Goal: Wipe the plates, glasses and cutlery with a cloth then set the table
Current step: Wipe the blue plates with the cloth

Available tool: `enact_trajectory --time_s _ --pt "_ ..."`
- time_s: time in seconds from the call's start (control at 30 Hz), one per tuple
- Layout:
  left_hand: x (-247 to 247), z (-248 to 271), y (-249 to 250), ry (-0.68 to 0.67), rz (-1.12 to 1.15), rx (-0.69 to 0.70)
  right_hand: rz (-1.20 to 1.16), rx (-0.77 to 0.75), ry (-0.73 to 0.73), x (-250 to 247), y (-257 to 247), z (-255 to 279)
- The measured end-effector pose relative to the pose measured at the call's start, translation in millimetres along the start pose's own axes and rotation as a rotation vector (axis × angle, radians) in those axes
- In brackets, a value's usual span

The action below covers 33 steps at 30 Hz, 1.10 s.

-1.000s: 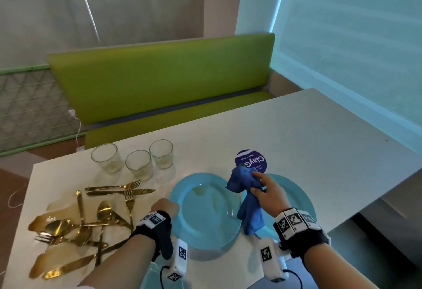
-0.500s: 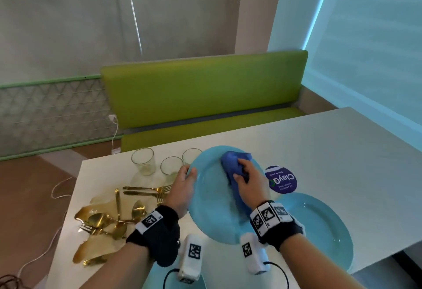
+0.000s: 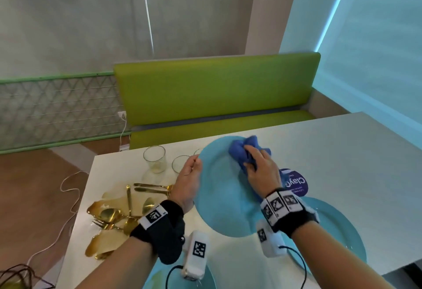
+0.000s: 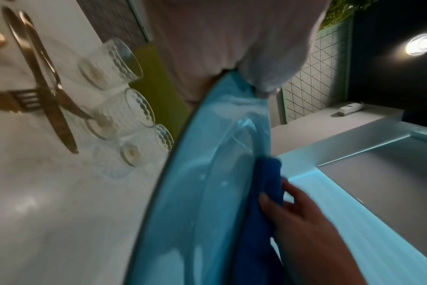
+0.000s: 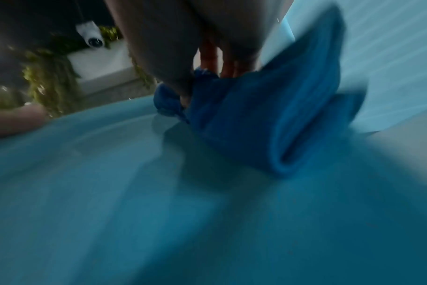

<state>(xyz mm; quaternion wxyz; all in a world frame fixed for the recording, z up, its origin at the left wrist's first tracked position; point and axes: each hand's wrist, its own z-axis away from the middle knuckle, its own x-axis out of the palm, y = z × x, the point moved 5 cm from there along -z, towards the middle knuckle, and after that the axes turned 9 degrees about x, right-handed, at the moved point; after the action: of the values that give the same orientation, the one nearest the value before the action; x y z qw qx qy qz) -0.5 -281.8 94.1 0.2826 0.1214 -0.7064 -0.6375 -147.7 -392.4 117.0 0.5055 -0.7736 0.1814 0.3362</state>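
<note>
Compared with half a second earlier, the blue cloth point(image 3: 245, 151) has travelled from the middle of the held plate point(image 3: 219, 188) to its far upper rim, and the plate is tilted up more steeply toward the person. This indicates the wiping stroke is under way on the first plate; the glasses and cutlery are judged not yet wiped.

Left to right:

1. Gold cutlery point(image 3: 118, 214) lies in a loose pile at the left end of the white table point(image 3: 342, 151).
2. Three glasses point(image 4: 124, 108) stand in a row just behind the cutlery, partly hidden by the plate in the head view.
3. Left hand point(image 3: 188, 183) grips the plate's left edge, thumb on the front face; the fingers behind the plate are not visible.
4. Right hand point(image 3: 260, 170) has its fingers curled round the bunched cloth, pressing it against the plate face. The right wrist view is blurred, so the exact contact patch is probably near the rim.
5. A purple round label point(image 3: 295, 182) lies on the table.
6. A second plate point(image 3: 338, 238) lies flat at the near right.

A third plate point(image 3: 157, 277) shows at the near edge.
</note>
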Motion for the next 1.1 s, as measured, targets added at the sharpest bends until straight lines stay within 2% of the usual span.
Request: enact_trajectory --time_s 0.1,0.17,0.27,0.33,0.4,0.47,0.53,0.6,0.67,0.77,0.8,0.87,0.97,1.0,1.1 --pt "10.4 -2.8 -1.2 0.028 0.106 -0.015 -0.068 -0.233 -0.040 23.3 -43.3 24.4" --pt "3.9 -5.4 4.2 0.081 0.140 0.003 -0.111 -0.318 -0.192 38.3 -48.0 57.6" --pt "-15.6 -9.1 10.7 0.128 0.102 0.046 -0.035 -0.427 -0.397 38.9 -22.1 84.6" --pt "-22.9 -10.5 12.9 0.105 0.078 0.066 -0.003 -0.375 -0.351 26.8 0.7 68.5" --pt "-22.2 -10.1 12.8 0.067 0.075 0.067 -0.027 -0.207 -0.165 8.2 12.6 34.2" --pt "-12.3 -7.3 10.4 0.012 0.045 0.073 -0.013 -0.039 -0.018 0.8 11.1 5.1" --pt "2.0 -6.3 6.2 -0.034 0.033 0.064 -0.016 -0.004 0.011 9.8 -8.3 -0.2" --pt "11.7 -7.2 4.6 -0.033 0.085 0.043 -0.055 -0.165 0.021 27.4 -35.5 20.2" --pt "8.9 -9.9 6.3 0.011 0.127 0.033 -0.082 -0.317 -0.104 47.6 -43.8 55.9" --pt "-7.6 -12.6 10.0 0.054 0.093 0.054 0.013 -0.513 -0.344 55.7 -20.1 90.4" --pt "-12.6 -12.6 10.4 0.056 0.086 0.056 0.053 -0.542 -0.354 50.7 -7.4 88.8" --pt "-20.8 -12.0 9.6 0.055 0.082 0.037 0.089 -0.464 -0.223 34.5 15.6 63.5" --pt "-12.6 -7.1 3.9 0.007 0.079 -0.007 0.025 -0.103 0.029 0.1 27.6 9.8" --pt "-5.0 -4.7 1.5 -0.019 0.069 -0.015 0.024 -0.042 0.079 -3.6 24.5 -1.1" --pt "18.6 1.4 -5.5 -0.076 0.077 -0.035 0.006 -0.090 0.057 14.3 -8.5 3.8"
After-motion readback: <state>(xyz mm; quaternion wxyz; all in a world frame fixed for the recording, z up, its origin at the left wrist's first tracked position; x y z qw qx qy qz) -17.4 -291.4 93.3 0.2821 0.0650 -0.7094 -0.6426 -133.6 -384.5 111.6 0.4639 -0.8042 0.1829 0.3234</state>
